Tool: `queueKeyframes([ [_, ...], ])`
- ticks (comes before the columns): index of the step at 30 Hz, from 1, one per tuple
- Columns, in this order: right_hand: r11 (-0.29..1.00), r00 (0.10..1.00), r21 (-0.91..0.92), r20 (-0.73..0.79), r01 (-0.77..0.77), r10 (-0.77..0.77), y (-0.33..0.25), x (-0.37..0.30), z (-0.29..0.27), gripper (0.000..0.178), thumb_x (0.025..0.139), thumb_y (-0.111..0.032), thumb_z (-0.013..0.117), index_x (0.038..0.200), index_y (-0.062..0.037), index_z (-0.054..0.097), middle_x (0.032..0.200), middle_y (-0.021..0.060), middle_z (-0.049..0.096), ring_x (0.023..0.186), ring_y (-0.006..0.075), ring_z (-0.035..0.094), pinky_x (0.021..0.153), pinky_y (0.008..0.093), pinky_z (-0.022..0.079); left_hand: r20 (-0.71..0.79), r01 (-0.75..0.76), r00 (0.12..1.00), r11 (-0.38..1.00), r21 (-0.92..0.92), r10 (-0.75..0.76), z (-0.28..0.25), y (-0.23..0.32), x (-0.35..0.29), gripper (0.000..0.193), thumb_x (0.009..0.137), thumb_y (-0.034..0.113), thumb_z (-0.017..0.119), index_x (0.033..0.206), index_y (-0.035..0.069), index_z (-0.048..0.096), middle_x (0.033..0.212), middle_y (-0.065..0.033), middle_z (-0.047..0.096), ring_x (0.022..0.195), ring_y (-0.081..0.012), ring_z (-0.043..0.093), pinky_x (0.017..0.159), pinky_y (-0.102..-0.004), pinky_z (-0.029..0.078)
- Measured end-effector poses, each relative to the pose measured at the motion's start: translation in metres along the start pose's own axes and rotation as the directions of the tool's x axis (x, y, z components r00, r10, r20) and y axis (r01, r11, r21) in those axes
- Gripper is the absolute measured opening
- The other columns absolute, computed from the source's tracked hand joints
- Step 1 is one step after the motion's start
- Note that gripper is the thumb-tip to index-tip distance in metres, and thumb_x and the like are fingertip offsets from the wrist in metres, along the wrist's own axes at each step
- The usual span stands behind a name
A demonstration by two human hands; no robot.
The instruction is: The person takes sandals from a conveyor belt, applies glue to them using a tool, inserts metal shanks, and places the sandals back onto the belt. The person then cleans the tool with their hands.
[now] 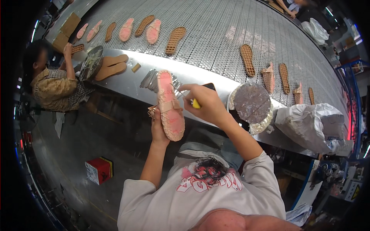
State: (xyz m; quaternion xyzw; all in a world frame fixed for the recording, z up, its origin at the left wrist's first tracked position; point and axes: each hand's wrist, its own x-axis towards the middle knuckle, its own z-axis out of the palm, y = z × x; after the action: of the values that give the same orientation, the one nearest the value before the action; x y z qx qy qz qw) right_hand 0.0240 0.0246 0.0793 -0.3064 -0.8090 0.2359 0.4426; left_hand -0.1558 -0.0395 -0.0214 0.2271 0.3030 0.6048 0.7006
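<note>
Left hand point(158, 129) is wrapped around the underside of a pink sandal point(169, 106), holding it sole-up just in front of the metal conveyor edge point(200, 79). Right hand point(206, 103) has its fingers pinched tight on a yellow-handled brush point(195, 103), the tip at the sandal's strap end. A foil-lined glue dish point(252, 103) sits just beside that hand; loose soles point(175, 39) lie on the mesh belt point(223, 34).
</note>
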Motion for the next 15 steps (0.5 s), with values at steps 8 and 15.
queueKeyframes([
  [8, 0.995, 0.977, -0.053, 0.193, -0.08, 0.088, -0.017, -0.021, -0.023, 0.024, 0.076, -0.013, 0.072, 0.095, -0.0045, 0.059, 0.117, 0.0117, 0.061, 0.084, 0.0307, 0.065, 0.072, 0.0351, 0.053, -0.003, 0.06, 0.998, 0.984, -0.169, -0.061, 0.035, -0.009, -0.003, 0.051, 0.095, 0.042, 0.05, 0.127, 0.003, 0.044, 0.119, -0.0109, 0.055, 0.107, -0.0218, 0.057, 0.091, -0.0369, 0.047],
  [15, 0.992, 0.988, -0.082, 0.116, -0.096, 0.106, -0.015, -0.039, -0.036, 0.023, 0.077, -0.014, 0.072, 0.095, -0.0036, 0.062, 0.117, 0.0111, 0.062, 0.083, 0.0296, 0.066, 0.071, 0.035, 0.054, 0.006, 0.086, 0.996, 0.994, -0.072, -0.086, 0.052, -0.014, -0.009, 0.043, 0.097, 0.035, 0.047, 0.127, 0.004, 0.044, 0.118, -0.0106, 0.056, 0.104, -0.0214, 0.058, 0.088, -0.0363, 0.05],
])
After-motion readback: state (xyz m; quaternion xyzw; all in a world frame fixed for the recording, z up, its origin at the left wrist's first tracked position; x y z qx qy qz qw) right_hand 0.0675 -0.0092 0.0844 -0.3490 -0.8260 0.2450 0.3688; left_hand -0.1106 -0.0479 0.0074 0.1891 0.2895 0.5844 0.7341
